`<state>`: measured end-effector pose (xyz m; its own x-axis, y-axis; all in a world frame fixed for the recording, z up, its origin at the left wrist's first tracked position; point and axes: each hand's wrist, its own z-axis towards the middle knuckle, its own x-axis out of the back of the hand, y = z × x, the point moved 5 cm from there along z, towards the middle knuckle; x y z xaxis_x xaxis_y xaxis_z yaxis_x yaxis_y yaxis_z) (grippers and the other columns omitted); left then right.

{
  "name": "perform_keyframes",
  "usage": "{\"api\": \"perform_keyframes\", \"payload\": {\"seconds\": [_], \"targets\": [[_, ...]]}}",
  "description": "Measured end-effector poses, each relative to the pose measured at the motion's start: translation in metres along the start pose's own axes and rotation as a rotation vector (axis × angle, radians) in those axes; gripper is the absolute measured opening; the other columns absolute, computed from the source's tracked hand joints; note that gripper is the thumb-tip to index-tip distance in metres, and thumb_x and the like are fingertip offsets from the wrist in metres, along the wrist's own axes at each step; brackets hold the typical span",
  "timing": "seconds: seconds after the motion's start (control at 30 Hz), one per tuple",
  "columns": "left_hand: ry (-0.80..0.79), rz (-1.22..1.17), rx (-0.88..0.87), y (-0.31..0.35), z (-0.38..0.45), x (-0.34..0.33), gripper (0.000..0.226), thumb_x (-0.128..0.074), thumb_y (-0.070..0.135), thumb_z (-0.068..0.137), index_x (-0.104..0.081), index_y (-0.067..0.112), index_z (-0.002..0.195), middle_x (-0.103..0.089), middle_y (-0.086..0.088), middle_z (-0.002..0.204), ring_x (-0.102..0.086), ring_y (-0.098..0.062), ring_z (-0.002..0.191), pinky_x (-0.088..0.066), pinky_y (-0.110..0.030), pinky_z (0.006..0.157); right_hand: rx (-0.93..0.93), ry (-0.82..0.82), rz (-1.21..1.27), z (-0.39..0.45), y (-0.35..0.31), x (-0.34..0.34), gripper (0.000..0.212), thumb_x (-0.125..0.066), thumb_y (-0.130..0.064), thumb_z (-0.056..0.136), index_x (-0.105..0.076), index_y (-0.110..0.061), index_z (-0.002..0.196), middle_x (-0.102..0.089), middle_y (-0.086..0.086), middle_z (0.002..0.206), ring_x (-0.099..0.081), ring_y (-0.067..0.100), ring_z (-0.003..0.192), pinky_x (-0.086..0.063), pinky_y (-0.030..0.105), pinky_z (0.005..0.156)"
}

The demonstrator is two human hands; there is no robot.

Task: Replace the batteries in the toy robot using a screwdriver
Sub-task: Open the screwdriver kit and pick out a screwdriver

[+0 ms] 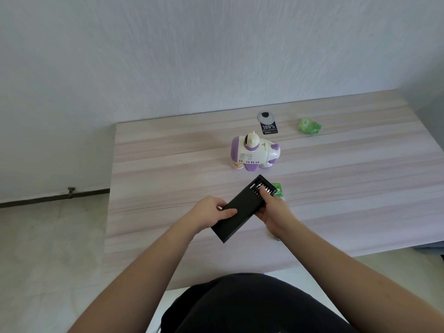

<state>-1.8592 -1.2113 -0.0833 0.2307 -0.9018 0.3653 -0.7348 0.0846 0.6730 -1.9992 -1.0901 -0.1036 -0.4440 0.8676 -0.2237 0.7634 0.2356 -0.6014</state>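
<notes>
Fingers of the left hand (208,212) curled round the near end of a black screwdriver kit case (242,209), thumb laid flat along its top face, while the right hand (274,207) cupped the case's right edge from beneath, its thumb pressed onto the row of metal bits (260,188) showing at the case's open far end. Case was held tilted, near-left to far-right, just above a pale wood-grain table (168,164), approx. centre frame. Whether a screwdriver handle sat among the bits could not be made out.

Toy robot (254,152), white w/ purple trim, stood upright on the table just beyond the case, apart from both hands & untouched. A green pack (278,188), partly hidden behind the case & right hand, lay on the table at the case's right; contents not legible. Farther back, near the wall, a round grey cable grommet (266,117) sat in the tabletop w/ a black tag (269,129) reading "100%" touching its near side. A crumpled green wrapper (309,126) lay to the right of those, well apart from the toy.

Person's dark-clothed torso (252,306) filled the near edge of frame, both forearms bare
</notes>
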Motion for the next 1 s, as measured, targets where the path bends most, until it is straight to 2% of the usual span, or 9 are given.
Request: {"api": "perform_keyframes", "payload": {"seconds": [0.17,0.27,0.33,0.43,0.6,0.77,0.9,1.0], "targets": [[-0.036,-0.078,-0.021,0.0,0.001,0.0,0.024,-0.069,0.036,0.087,-0.071,0.019,0.105,-0.072,-0.004,0.083,-0.065,-0.014,0.068,-0.048,-0.02,0.06,0.011,0.03,0.017,0.002,-0.001,0.001,0.029,-0.053,-0.026,0.098,-0.057,-0.005,0.119,-0.069,0.014,0.108,-0.067,0.026,0.096,-0.054,0.041,0.088],[-0.076,-0.129,-0.041,0.001,0.003,-0.001,0.026,-0.069,0.034,0.087,-0.068,0.022,0.111,-0.075,-0.008,0.091,-0.07,-0.022,0.08,-0.054,-0.03,0.072,0.021,0.042,0.04,0.003,-0.002,0.003,0.029,-0.053,-0.026,0.098,-0.057,-0.005,0.118,-0.069,0.014,0.106,-0.067,0.026,0.094,-0.053,0.041,0.086],[-0.098,-0.159,-0.056,0.0,0.002,0.0,0.03,-0.07,0.031,0.087,-0.064,0.026,0.116,-0.075,-0.006,0.09,-0.071,-0.022,0.082,-0.056,-0.033,0.076,0.028,0.041,0.026,0.004,-0.003,0.003,0.03,-0.054,-0.027,0.098,-0.057,-0.005,0.117,-0.069,0.015,0.108,-0.068,0.026,0.096,-0.054,0.041,0.086],[-0.126,-0.199,-0.068,-0.001,0.0,0.004,0.033,-0.07,0.026,0.088,-0.058,0.03,0.118,-0.076,-0.003,0.085,-0.071,-0.017,0.074,-0.056,-0.028,0.069,0.045,0.027,-0.002,0.002,-0.004,0.001,0.029,-0.052,-0.028,0.098,-0.058,-0.005,0.116,-0.069,0.015,0.107,-0.067,0.026,0.097,-0.054,0.04,0.086],[-0.149,-0.231,-0.053,-0.006,-0.003,0.002,0.037,-0.07,0.026,0.088,-0.054,0.032,0.121,-0.076,-0.001,0.084,-0.072,-0.017,0.074,-0.055,-0.027,0.067,0.059,0.046,-0.021,0.001,-0.005,0.004,0.026,-0.053,-0.027,0.098,-0.059,-0.006,0.113,-0.069,0.015,0.109,-0.066,0.028,0.101,-0.054,0.04,0.086],[-0.16,-0.196,-0.006,-0.02,-0.006,0.001,0.038,-0.071,0.028,0.086,-0.054,0.028,0.12,-0.075,-0.003,0.09,-0.072,-0.018,0.079,-0.056,-0.03,0.072,0.092,0.108,0.032,0.002,-0.014,0.016,0.025,-0.05,-0.026,0.1,-0.056,-0.004,0.111,-0.067,0.009,0.094,-0.065,0.022,0.085,-0.051,0.04,0.086],[-0.214,-0.027,0.038,-0.043,-0.009,0.006,0.031,-0.071,0.037,0.085,-0.059,0.031,0.113,-0.07,-0.002,0.11,-0.069,-0.019,0.094,-0.055,-0.04,0.09,0.132,0.115,0.071,0.001,-0.035,0.034,0.024,-0.048,-0.027,0.1,-0.056,-0.004,0.104,-0.067,0.008,0.093,-0.065,0.021,0.083,-0.054,0.036,0.08],[-0.194,-0.055,0.046,-0.053,-0.011,0.005,0.025,-0.071,0.038,0.085,-0.062,0.036,0.108,-0.07,-0.003,0.109,-0.068,-0.02,0.095,-0.055,-0.039,0.09,0.141,0.091,0.072,0.001,-0.04,0.037,0.022,-0.05,-0.027,0.1,-0.058,-0.007,0.098,-0.067,0.008,0.093,-0.066,0.022,0.083,-0.054,0.036,0.079]]}}
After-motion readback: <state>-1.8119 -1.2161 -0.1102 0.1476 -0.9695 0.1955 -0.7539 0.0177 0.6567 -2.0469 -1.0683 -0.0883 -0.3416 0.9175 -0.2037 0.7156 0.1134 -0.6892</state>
